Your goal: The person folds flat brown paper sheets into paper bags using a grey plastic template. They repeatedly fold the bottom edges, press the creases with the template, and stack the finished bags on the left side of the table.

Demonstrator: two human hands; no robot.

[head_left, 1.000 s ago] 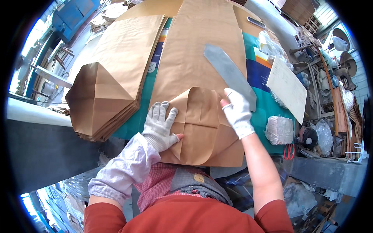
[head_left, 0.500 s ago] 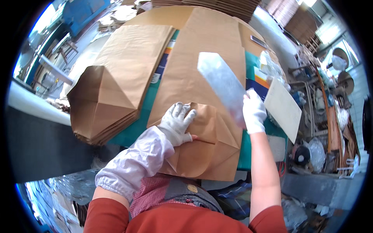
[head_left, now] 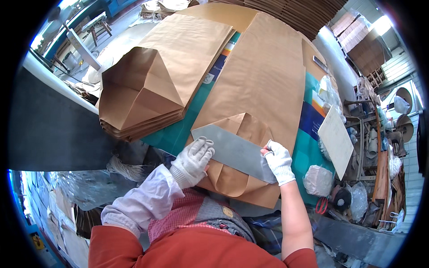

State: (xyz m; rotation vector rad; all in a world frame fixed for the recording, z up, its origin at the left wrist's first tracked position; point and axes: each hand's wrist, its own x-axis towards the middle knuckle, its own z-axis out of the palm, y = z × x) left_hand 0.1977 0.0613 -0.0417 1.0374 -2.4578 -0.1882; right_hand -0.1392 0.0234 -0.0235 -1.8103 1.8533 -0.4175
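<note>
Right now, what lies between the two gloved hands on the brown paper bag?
In the head view, a flat grey metal plate spans from the left hand to the right hand, lying across the folded end of the brown paper bag.

A pale floor (head_left: 120, 40) shows in the upper left, with a small wooden stool (head_left: 99, 24) on it. Bright light (head_left: 382, 24) shines in the upper right. Crowded shelves (head_left: 380, 147) stand along the right side.

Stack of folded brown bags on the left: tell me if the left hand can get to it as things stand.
Probably yes. The left hand rests on the grey flat board, and only bare green mat lies between it and the stack of folded brown bags.
</note>
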